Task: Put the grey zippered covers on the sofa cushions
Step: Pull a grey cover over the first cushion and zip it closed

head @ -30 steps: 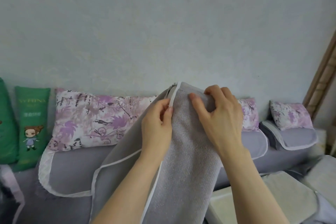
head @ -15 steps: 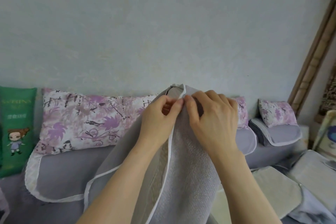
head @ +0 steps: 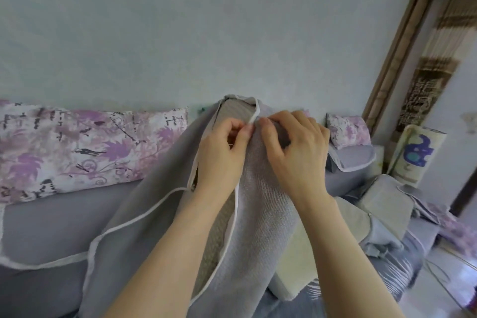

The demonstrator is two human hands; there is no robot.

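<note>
At centre, held upright in front of the sofa: the grey zippered cover, drawn over a sofa cushion. Open along its left edge, with the beige weave of the cushion showing at the top corner and in a long gap lower down, beside the left forearm. Edged with white piping running up the seam to the top corner. Knitted, lighter grey on the face toward the camera; smoother grey on the flap hanging to the left.

Near the top of the seam, both hands close together, thumbs almost touching. Left hand: thumb and forefinger pinched on the cover's open edge right at the piping, other fingers curled beneath. Right hand: fingers bent and dug into the knitted face just right of the piping, gripping the cloth. Zipper pull not to be made out.

Behind, the grey sofa along a pale blue-green wall. On its back at left, a long floral pillow in purple and white; at right, a smaller floral pillow of the same print above a grey piped seat pad. Low at right, just beside the cover, a bare cream cushion, and further right another pale cushion among loose grey cloth. Beyond these — a rolled mat with a blue elephant, standing near a wooden frame and a brown patterned curtain.
</note>
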